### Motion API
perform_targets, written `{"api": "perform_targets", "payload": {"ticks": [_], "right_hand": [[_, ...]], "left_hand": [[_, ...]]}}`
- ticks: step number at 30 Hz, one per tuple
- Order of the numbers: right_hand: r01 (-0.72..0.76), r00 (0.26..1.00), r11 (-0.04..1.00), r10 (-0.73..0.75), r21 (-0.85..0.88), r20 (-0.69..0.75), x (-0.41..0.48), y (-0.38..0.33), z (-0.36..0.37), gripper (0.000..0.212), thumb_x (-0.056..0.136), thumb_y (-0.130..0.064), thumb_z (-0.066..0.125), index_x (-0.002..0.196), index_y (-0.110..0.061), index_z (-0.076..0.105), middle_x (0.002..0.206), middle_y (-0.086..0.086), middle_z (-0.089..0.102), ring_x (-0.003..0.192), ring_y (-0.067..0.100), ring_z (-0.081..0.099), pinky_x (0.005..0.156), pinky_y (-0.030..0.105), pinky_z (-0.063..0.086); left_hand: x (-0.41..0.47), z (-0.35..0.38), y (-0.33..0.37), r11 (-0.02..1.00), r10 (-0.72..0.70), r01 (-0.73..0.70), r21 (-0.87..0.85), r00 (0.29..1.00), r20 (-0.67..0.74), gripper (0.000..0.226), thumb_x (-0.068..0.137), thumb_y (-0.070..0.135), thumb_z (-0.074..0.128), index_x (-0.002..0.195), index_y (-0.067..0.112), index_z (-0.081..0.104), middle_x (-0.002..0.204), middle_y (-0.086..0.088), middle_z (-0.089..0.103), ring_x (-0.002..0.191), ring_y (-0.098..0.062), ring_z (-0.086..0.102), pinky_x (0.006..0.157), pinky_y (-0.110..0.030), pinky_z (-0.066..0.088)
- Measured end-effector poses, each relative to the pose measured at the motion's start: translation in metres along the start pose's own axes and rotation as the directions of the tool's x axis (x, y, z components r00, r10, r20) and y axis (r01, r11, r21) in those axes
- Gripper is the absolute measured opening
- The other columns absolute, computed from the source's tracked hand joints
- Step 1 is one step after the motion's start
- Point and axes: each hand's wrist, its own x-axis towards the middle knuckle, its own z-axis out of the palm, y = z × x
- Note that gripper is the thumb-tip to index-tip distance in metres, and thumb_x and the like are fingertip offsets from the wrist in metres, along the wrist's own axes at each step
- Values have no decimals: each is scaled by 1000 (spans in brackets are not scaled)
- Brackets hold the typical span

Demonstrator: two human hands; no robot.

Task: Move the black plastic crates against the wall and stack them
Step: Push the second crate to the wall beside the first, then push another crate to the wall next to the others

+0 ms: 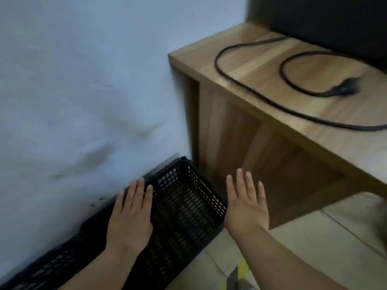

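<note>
Both hands hovered spread flat, left hand (130,214) over a black perforated crate (184,208) snug against the wall (83,91), right hand (247,204) at its three o'clock.

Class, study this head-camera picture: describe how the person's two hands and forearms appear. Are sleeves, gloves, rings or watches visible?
Both the left hand and the right hand are bare, with no gloves. No rings show on the fingers, and neither wrist carries a watch or band. Both forearms are uncovered as far as the frame's lower edge, so no sleeve is visible. The nails look short and unpainted, though the picture is slightly blurred.
</note>
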Motion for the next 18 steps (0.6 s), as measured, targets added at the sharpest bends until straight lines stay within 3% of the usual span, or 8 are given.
{"api": "perform_targets", "payload": {"ticks": [4, 7, 9, 12, 14, 16, 18], "right_hand": [[-119, 993, 990, 119, 79, 14, -64, 56, -2, 69, 96, -19, 23, 129, -16, -37, 133, 5, -48, 124, 23, -44, 93, 42, -33], [-201, 980, 972, 198, 121, 38, -107, 106, 7, 70, 95, -16, 24, 131, -15, -35, 132, 5, -49, 118, 24, -47, 92, 42, -34], [-267, 963, 952, 267, 151, 17, -135, 149, 15, 68, 94, -15, 21, 133, -15, -35, 125, 5, -53, 107, 23, -57, 84, 40, -41], [-373, 922, 910, 385, 178, -34, -184, 230, 29, 67, 92, -14, 18, 128, -18, -39, 119, 6, -58, 87, 21, -69, 81, 41, -44], [-444, 881, 875, 465, 191, -83, -222, 291, 41, 68, 91, -12, 19, 128, -18, -38, 126, 6, -55, 97, 20, -66, 85, 41, -42], [-509, 834, 837, 538, 203, -126, -265, 353, 53, 68, 92, -13, 20, 131, -16, -35, 132, 5, -48, 115, 21, -52, 87, 41, -40], [-559, 789, 799, 595, 222, -155, -307, 411, 66, 68, 92, -13, 21, 132, -16, -34, 134, 5, -46, 123, 19, -43, 87, 41, -40]], "left_hand": [[-6, -29, 69, 984, 174, -176, -26, 983, -63, 93, 44, 20, 82, 129, -2, 51, 141, -22, 44, 145, -22, -11, 117, -39, -8], [-18, -49, 129, 954, 291, -294, -50, 955, -61, 90, 43, 26, 81, 125, -1, 55, 138, -20, 46, 145, -20, -12, 116, -40, -6], [-29, -59, 171, 928, 363, -367, -64, 929, -69, 75, 60, 32, 63, 126, -2, 53, 137, -20, 48, 146, -22, -11, 116, -40, -6], [-51, -62, 246, 884, 464, -466, -27, 884, -64, 60, 86, 32, 23, 126, -2, 53, 135, -21, 51, 141, -33, 21, 116, -39, -6], [-70, -69, 308, 851, 524, -525, -4, 850, -50, 67, 93, 28, 3, 125, -2, 54, 132, -24, 54, 127, -38, 45, 117, -39, -8], [-91, -79, 378, 803, 596, -596, 27, 801, -49, 58, 86, 20, 19, 121, -4, 57, 127, -26, 57, 118, -41, 55, 116, -39, -8], [-109, -90, 449, 781, 624, -625, -1, 780, -53, 61, 72, 22, 30, 118, -3, 60, 127, -26, 58, 120, -40, 52, 116, -38, -8]]}}
